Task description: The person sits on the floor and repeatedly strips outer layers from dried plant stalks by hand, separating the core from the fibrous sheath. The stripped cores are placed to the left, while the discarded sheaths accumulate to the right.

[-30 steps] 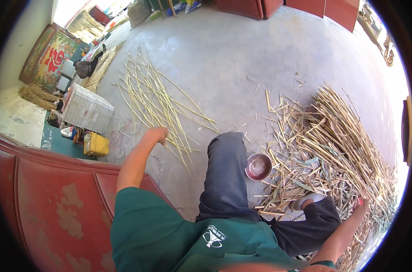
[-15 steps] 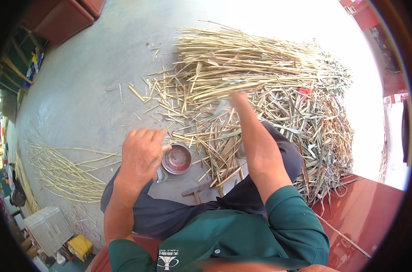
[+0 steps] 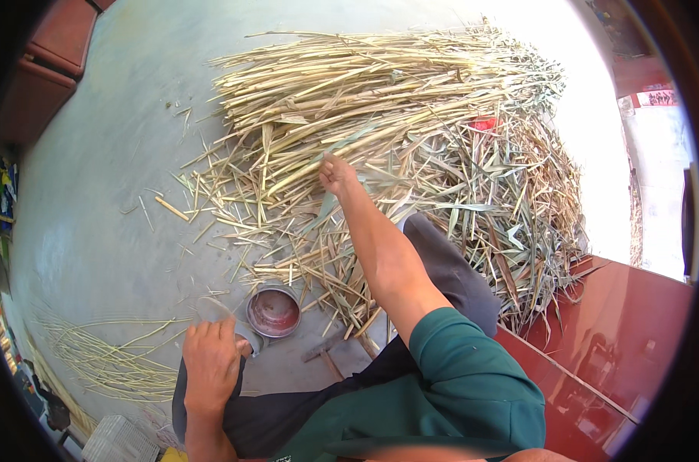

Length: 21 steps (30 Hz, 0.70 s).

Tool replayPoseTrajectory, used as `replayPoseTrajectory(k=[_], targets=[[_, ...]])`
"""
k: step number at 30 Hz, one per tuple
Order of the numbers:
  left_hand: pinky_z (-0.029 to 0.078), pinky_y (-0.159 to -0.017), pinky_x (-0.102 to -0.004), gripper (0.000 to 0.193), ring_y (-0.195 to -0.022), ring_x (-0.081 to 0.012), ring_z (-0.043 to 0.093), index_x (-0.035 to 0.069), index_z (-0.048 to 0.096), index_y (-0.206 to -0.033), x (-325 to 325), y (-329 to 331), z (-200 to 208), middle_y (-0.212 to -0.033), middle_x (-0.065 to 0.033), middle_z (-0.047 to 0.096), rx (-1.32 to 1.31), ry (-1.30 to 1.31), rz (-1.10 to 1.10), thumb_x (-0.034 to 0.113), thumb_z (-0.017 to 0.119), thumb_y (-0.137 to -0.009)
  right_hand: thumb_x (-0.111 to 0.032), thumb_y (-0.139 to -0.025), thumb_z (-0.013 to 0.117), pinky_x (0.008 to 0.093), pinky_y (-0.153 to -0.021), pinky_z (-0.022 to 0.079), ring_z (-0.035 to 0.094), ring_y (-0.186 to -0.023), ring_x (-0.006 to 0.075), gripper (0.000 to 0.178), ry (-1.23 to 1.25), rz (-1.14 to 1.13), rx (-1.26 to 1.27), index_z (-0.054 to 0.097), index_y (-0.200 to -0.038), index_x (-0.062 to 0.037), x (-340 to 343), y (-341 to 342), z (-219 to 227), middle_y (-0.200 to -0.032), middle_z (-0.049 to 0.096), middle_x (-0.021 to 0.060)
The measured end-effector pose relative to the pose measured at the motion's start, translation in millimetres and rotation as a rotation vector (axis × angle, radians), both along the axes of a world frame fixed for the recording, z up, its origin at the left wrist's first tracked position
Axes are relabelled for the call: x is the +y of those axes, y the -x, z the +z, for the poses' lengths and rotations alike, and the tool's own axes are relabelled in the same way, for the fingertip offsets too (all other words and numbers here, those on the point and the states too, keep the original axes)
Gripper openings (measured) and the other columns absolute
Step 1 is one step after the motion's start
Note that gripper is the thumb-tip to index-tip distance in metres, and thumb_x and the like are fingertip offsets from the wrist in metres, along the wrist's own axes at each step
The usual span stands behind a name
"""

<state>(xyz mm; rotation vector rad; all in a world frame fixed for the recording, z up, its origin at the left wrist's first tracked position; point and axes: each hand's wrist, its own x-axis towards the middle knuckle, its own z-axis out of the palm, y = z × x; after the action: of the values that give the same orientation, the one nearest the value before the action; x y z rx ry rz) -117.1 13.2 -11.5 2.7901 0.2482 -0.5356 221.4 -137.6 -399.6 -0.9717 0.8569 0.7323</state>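
My right hand (image 3: pixel 335 173) reaches over the front of a big heap of dry straw-coloured stalks (image 3: pixel 365 85). Its fingers are curled in among the stalks beside a long green leaf (image 3: pixel 348 142), and what they grip is hidden. Low on the left, over my knee, my left hand (image 3: pixel 211 358) is closed. A thin pale blade-like shape (image 3: pixel 213 309) sticks up past its knuckles, too faint to name. Just right of that hand a round metal bowl (image 3: pixel 274 311) with a reddish-brown inside stands on the floor.
A hammer-like tool (image 3: pixel 328 356) lies between my legs. Loose dry leaves (image 3: pixel 511 200) spread at the right, with a red scrap (image 3: pixel 486 124) among them. Thin yellowish twigs (image 3: pixel 107 354) lie at the left. A glossy red panel (image 3: pixel 596 346) is at the lower right.
The view has shifted, so the heap and bowl sit farther left. My left hand has come lower, away from the bowl's rim. My right hand stays at the stalks.
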Motion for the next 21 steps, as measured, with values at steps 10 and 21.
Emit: replayPoseTrajectory(k=[10, 21], targets=[[0.042, -0.08, -0.0419, 0.042, -0.089, -0.0299, 0.06, 0.002, 0.064, -0.114, 14, -2, 2, -0.097, -0.0118, 0.066, -0.297, -0.108, -0.01, 0.018, 0.079, -0.078, -0.022, -0.095, 0.074, 0.0224, -0.057, 0.048, 0.058, -0.065, 0.0083, 0.015, -0.242, -0.159, -0.478, 0.062, -0.097, -0.0129, 7, -49, 159, -0.08, 0.067, -0.0016], [0.043, -0.088, -0.0395, 0.045, -0.103, -0.0217, 0.064, 0.007, 0.068, -0.117, 13, -70, 73, -0.114, -0.0057, 0.07, -0.968, -0.537, -0.033, 0.021, 0.081, -0.077, -0.021, -0.098, 0.07, 0.0277, -0.088, 0.054, 0.068, -0.105, 0.0148, 0.024, -0.604, 0.574, -0.688, 0.062, -0.119, -0.0114, 55, 128, 388, -0.116, 0.073, 0.0066]])
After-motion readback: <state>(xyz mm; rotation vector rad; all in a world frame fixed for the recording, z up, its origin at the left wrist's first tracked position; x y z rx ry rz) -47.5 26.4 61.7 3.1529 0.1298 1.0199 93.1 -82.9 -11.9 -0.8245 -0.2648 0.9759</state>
